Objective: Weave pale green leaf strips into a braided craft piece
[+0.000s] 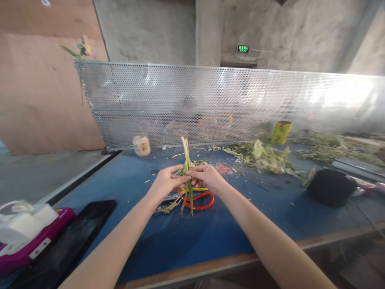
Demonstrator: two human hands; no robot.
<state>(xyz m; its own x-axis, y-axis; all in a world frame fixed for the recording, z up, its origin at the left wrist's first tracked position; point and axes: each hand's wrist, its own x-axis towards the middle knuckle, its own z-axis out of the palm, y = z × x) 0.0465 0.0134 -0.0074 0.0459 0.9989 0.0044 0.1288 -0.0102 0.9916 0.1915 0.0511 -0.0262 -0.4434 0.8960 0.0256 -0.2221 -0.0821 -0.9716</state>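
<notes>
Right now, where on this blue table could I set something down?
Mostly bare: the blue tabletop between the red handle and the wooden front edge. Another mostly open patch lies between the black flat device, the pale cylinder and your left hand. It's crowded beyond your right hand and rightward: leaf heap, yellow can, black round object.

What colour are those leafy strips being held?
The leafy strips are green and pale yellow, clearest in head view.
</notes>
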